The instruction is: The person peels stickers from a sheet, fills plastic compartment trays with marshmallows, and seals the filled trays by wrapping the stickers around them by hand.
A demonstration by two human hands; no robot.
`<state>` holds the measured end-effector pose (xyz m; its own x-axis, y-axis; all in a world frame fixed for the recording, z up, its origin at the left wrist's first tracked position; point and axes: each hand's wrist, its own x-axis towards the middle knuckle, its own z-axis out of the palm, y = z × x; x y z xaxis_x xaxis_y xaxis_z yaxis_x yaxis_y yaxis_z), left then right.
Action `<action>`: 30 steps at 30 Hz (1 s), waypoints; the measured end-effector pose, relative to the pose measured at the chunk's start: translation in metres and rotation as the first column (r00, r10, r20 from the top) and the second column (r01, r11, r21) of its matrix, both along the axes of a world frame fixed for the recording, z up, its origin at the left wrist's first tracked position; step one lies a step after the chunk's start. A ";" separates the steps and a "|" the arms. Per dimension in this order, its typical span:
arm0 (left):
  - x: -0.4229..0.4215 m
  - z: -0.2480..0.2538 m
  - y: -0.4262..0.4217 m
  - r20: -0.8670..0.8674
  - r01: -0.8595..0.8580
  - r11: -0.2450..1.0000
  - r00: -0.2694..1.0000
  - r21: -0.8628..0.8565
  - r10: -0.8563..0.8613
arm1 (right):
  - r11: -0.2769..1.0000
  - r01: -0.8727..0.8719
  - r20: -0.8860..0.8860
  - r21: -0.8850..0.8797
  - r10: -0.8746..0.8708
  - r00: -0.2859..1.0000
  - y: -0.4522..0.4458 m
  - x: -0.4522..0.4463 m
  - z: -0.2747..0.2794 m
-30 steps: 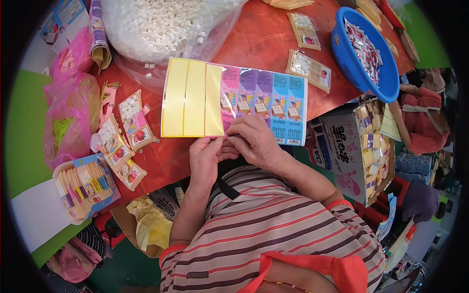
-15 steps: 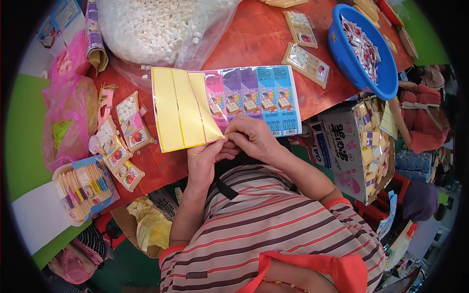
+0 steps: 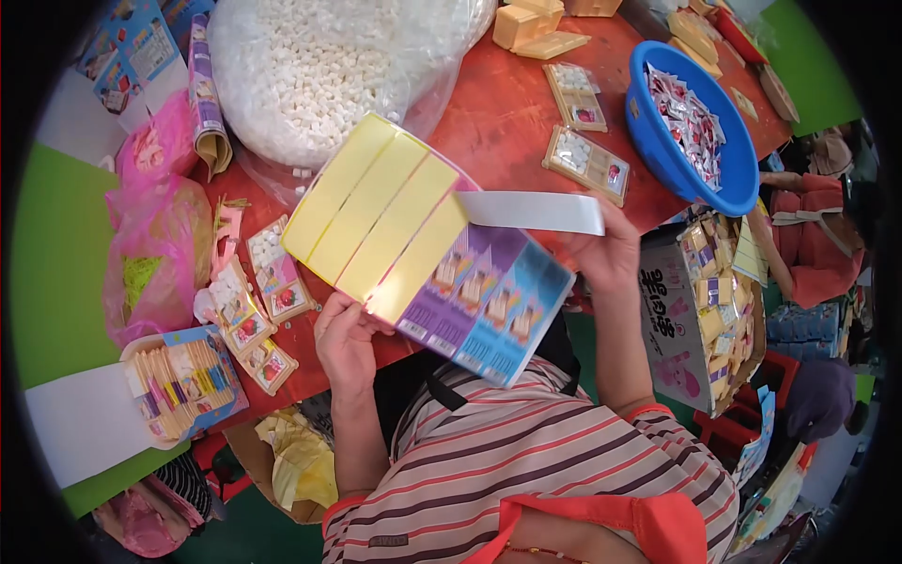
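My left hand (image 3: 348, 340) pinches the lower edge of a sticker sheet (image 3: 399, 230), which is tilted. Yellow backing shows on its left part, and purple and blue printed labels on its right. A strip (image 3: 540, 211), white on the side facing me, runs from the sheet's upper middle to my right hand (image 3: 609, 246), whose fingers are closed on its far end. Below the bag of white cubes (image 3: 319, 85), the sheet hangs over the table's front edge. Small filled trays (image 3: 274, 268) lie left of the sheet; another tray (image 3: 587, 164) lies beyond the strip.
A blue basin (image 3: 691, 132) of small packets stands at the back right. A carton (image 3: 676, 320) of packed trays is at the right, near another person (image 3: 813, 226). Pink bags (image 3: 155, 254) and a container of trays (image 3: 183, 385) are at the left.
My right hand has moved away to the right, drawing the strip off the sheet. The sheet has rotated clockwise, and my hands, together before, are now apart.
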<state>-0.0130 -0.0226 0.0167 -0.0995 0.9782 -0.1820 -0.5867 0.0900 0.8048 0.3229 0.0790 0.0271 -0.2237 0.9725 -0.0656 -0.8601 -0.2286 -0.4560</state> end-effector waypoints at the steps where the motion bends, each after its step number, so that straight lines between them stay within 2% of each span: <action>1: -0.001 0.002 0.002 0.007 -0.056 0.998 0.998 -0.013 0.056 | 0.998 0.051 -0.069 -0.025 -0.052 0.996 -0.001 0.014 0.000; 2: -0.002 0.005 0.004 0.014 -0.110 0.994 0.994 -0.028 0.111 | 0.994 0.100 -0.137 -0.053 -0.106 0.985 -0.002 0.028 0.001; 4: -0.005 0.012 0.007 -0.004 -0.095 0.995 0.996 0.017 0.095 | 0.985 0.169 -0.127 -0.030 -0.171 0.977 -0.006 0.048 0.009; 5: -0.006 0.018 0.011 -0.048 -0.151 0.988 0.987 0.034 0.153 | 0.981 0.195 -0.134 -0.011 -0.195 0.972 -0.007 0.059 0.008; 6: -0.007 0.026 0.017 -0.091 -0.211 0.976 0.972 0.062 0.216 | 0.985 0.144 -0.153 0.094 -0.129 0.980 -0.008 0.070 0.004; 8: -0.009 0.042 0.032 -0.129 -0.230 0.962 0.960 0.150 0.249 | 0.971 0.109 -0.162 0.212 -0.075 0.984 -0.009 0.072 0.015; 9: -0.015 0.042 0.040 -0.209 -0.252 0.944 0.932 0.212 0.296 | 0.965 0.109 -0.177 0.239 -0.067 0.982 -0.011 0.074 0.012; 10: -0.022 0.042 0.047 -0.283 -0.269 0.925 0.895 0.269 0.343 | 0.970 0.147 -0.160 0.191 -0.117 0.980 -0.012 0.077 0.007; 11: -0.034 0.044 0.054 -0.265 -0.215 0.929 0.917 0.301 0.298 | 0.973 0.187 -0.138 0.136 -0.169 0.976 -0.013 0.080 0.001; 12: -0.048 0.046 0.062 -0.268 -0.212 0.926 0.915 0.313 0.300 | 0.967 0.212 -0.022 0.140 -0.211 0.977 -0.015 0.070 0.013; 14: -0.076 0.049 0.079 -0.702 -0.269 0.948 0.643 0.167 0.306 | 0.975 0.176 0.062 0.133 -0.185 0.981 -0.018 0.066 0.014; 15: -0.087 0.048 0.084 -0.706 -0.259 0.952 0.643 0.166 0.298 | 0.979 0.173 0.098 0.105 -0.183 0.978 -0.021 0.059 0.019; 17: -0.091 0.043 0.095 -0.877 -0.264 0.913 0.292 0.310 0.382 | 0.976 0.198 0.197 0.087 -0.212 0.957 -0.024 0.046 0.020; 18: -0.076 0.047 0.094 -0.883 -0.229 0.929 0.309 0.291 0.353 | 0.973 0.213 0.242 0.088 -0.228 0.943 -0.026 0.042 0.018; 19: -0.052 0.060 0.089 -0.867 -0.224 0.855 0.071 0.468 0.493 | 0.977 0.183 0.238 0.108 -0.204 0.950 -0.028 0.038 0.021; 20: -0.028 0.074 0.081 -0.775 -0.173 0.756 -0.164 0.631 0.610 | 0.981 0.151 0.233 0.125 -0.177 0.956 -0.031 0.032 0.024; 22: 0.037 0.093 0.058 -0.880 0.111 0.875 0.107 0.472 0.462 | 0.986 0.155 0.258 0.060 -0.165 0.952 -0.037 0.016 0.034; 24: 0.081 0.077 0.045 -0.872 0.426 0.774 0.085 0.469 0.482 | 0.990 0.076 0.270 0.116 -0.105 0.957 -0.044 0.001 0.041; 25: 0.104 0.074 0.042 -0.878 0.476 0.757 0.076 0.449 0.473 | 0.985 0.037 0.358 0.171 -0.097 0.929 -0.047 -0.006 0.041; 26: 0.120 0.073 0.043 -0.883 0.524 0.737 0.066 0.427 0.464 | 0.987 -0.037 0.398 0.155 -0.028 0.917 -0.051 -0.012 0.057; 30: 0.135 0.057 0.062 -0.811 0.552 0.639 0.128 0.536 0.570 | 0.903 -0.199 0.630 0.380 -0.096 0.771 -0.059 -0.020 0.069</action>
